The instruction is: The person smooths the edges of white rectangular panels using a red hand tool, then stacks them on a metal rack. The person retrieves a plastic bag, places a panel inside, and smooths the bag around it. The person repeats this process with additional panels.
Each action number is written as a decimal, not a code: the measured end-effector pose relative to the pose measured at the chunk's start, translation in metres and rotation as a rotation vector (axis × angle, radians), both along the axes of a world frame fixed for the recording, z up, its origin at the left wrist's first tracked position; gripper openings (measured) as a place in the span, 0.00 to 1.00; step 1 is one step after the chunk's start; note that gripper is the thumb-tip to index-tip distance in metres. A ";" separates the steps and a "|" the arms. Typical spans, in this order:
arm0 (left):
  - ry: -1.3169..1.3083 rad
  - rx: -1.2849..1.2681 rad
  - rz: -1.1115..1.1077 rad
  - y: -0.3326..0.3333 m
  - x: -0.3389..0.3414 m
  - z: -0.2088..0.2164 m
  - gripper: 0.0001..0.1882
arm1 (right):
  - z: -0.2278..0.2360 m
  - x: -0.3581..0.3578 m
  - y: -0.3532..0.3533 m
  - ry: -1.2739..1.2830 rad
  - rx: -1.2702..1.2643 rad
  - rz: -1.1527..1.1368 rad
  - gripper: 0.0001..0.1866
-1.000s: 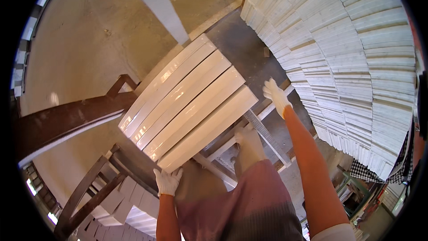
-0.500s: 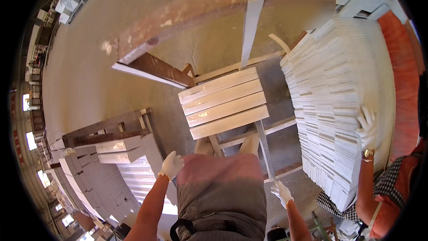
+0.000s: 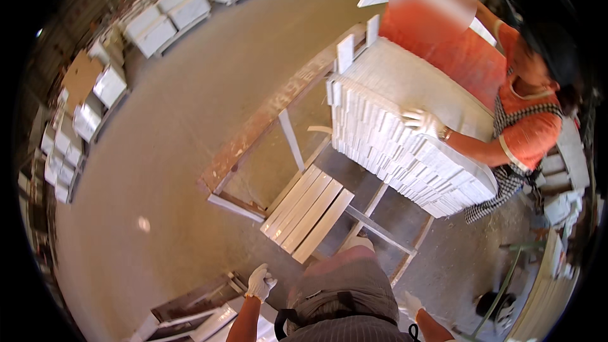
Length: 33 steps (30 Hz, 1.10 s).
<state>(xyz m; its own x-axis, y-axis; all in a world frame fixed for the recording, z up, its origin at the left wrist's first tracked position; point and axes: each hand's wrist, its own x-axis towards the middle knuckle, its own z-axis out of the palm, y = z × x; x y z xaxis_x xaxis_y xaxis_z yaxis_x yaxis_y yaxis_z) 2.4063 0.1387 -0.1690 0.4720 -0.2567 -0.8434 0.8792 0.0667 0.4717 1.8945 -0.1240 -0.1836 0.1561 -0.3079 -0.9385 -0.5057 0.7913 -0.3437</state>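
My left hand (image 3: 260,282), in a white glove, hangs at my left side with its fingers loosely bent and apart, holding nothing. Close by it are wrapped pale packs (image 3: 212,324) at the lower edge. My right hand (image 3: 411,304), also gloved, is beside my right thigh; its fingers are blurred. Before my legs, several long pale wrapped packs (image 3: 308,209) lie side by side on a metal frame (image 3: 253,142). Beyond them to the right stands a large block of thin white strips (image 3: 405,152) on edge. Neither hand touches these.
A co-worker in an orange shirt (image 3: 532,126) stands at the right, one gloved hand (image 3: 423,121) on the strip block and the other arm toward an orange-red panel (image 3: 437,50). White stacks on pallets (image 3: 152,31) line the far left. Frame bars (image 3: 380,231) cross near my legs.
My view has swung up and to the right, bringing in the co-worker and far pallets. Both my hands remain low at my sides. The co-worker's hand stays on the strip block.
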 end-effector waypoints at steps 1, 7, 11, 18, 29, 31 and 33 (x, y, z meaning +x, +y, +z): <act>-0.018 -0.025 -0.017 0.008 0.010 0.005 0.22 | 0.006 0.005 0.031 0.089 -0.031 0.085 0.29; 0.064 -0.202 -0.056 0.028 0.045 0.013 0.15 | 0.003 0.039 0.100 0.242 -0.098 0.303 0.25; 0.044 -0.139 -0.221 0.004 0.031 0.017 0.13 | 0.007 0.064 0.080 0.191 -0.152 0.083 0.23; -0.007 -0.034 -0.482 -0.036 -0.012 0.046 0.14 | 0.077 0.054 0.070 -0.085 -0.659 0.023 0.19; -0.073 -0.069 -0.630 -0.119 -0.048 0.018 0.17 | 0.001 0.002 0.132 -0.012 -0.533 -0.135 0.19; -0.109 -0.076 -0.642 -0.135 -0.066 0.005 0.17 | -0.012 -0.030 0.152 0.019 -0.653 -0.051 0.19; -0.140 -0.064 -0.680 -0.151 -0.100 -0.005 0.17 | -0.022 -0.067 0.172 0.061 -0.834 0.037 0.20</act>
